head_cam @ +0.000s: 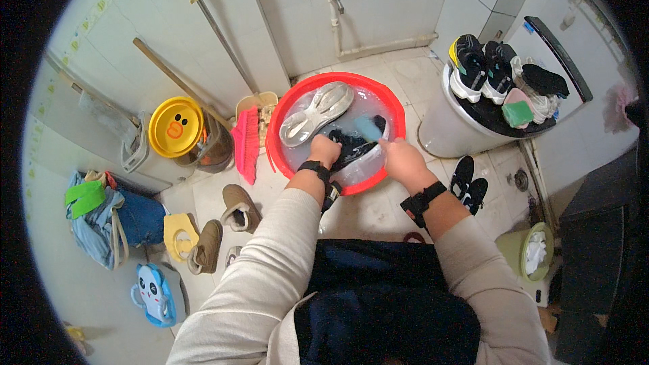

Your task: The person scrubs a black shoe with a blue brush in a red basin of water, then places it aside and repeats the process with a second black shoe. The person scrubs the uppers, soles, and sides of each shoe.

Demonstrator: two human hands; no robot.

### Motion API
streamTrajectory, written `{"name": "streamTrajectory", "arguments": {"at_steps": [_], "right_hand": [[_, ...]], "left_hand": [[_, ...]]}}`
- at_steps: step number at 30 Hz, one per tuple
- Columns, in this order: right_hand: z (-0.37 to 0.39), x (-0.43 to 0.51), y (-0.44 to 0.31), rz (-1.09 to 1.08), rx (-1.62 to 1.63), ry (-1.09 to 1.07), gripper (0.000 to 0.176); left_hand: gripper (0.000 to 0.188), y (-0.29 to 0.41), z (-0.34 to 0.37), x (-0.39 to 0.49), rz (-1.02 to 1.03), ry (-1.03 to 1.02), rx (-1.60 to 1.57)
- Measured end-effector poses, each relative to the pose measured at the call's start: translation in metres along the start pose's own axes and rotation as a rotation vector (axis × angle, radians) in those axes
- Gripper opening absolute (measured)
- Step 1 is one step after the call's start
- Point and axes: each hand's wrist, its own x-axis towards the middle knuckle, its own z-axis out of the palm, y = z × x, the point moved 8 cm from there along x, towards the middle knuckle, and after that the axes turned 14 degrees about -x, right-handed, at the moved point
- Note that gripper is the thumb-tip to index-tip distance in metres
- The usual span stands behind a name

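In the red plastic basin (400, 111) of cloudy water lies a black shoe with a white sole (350, 146). My left hand (325, 151) is closed on the near left part of this shoe. My right hand (403, 158) grips a brush (367, 129), whose blurred light-blue head is over the shoe; its handle is mostly hidden by the fingers. Another shoe (317, 114) lies in the basin's upper left with its pale sole facing up. Dark bands with small devices are around both wrists.
At the right, a pale bin with a black top (487, 116) holds black-and-white sneakers (468, 68), laces and a green soap bar (517, 113). Black shoes (462, 177) stand below it. Left are a pink broom (246, 144), a yellow-lidded bucket (176, 126) and brown boots (241, 208).
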Motion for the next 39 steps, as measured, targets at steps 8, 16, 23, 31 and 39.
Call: {"name": "streamTrajectory", "arguments": {"at_steps": [8,16,23,31,39], "right_hand": [[-0.014,-0.016,-0.025,-0.267,0.168,-0.152,0.029],[0.009,0.002,-0.01,-0.073,-0.056,-0.065,0.03],[0.009,0.007,0.011,0.165,-0.014,0.116,0.031],[0.013,0.01,0.003,0.099,0.045,0.086,0.034],[0.008,0.009,-0.003,0.055,-0.067,0.009,0.028]], "left_hand": [[0.042,-0.013,-0.014,0.012,-0.004,-0.034,-0.012],[0.041,0.004,-0.01,0.001,0.131,-0.038,-0.051],[0.048,0.011,-0.012,-0.019,-0.006,-0.254,-0.262],[0.03,0.001,0.005,-0.026,-0.194,-0.424,-0.62],[0.024,-0.008,0.025,-0.01,-0.172,-0.436,-0.663]]}}
